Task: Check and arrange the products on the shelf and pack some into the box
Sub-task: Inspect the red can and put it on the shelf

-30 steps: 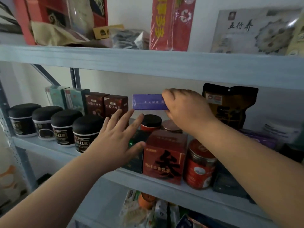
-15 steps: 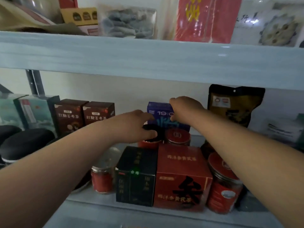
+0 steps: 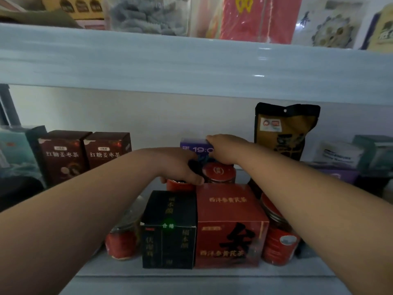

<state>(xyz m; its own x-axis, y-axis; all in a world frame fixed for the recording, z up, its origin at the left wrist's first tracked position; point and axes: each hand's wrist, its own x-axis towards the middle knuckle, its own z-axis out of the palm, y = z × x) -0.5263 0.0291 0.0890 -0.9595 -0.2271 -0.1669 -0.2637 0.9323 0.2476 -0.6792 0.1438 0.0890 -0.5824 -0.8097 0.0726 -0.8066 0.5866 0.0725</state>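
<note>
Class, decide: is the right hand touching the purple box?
Touching. Head view: the right hand grips the purple box at its top corner.

Pale wall (image 3: pixel 148 116): seen across the middle of the frame.
Dark upright post (image 3: pixel 6 105): cut off by the left edge.
Pair of maroon cartons (image 3: pixel 63 156): stood side by side, left of centre (gold lettering is printed on each).
Black-and-tan pouch (image 3: pixel 285 130): propped upright, right of centre.
Red box (image 3: pixel 229 226) and black box (image 3: pixel 170 226): set touching, lower centre.
Red packet (image 3: pixel 255 18): placed at top.
</note>
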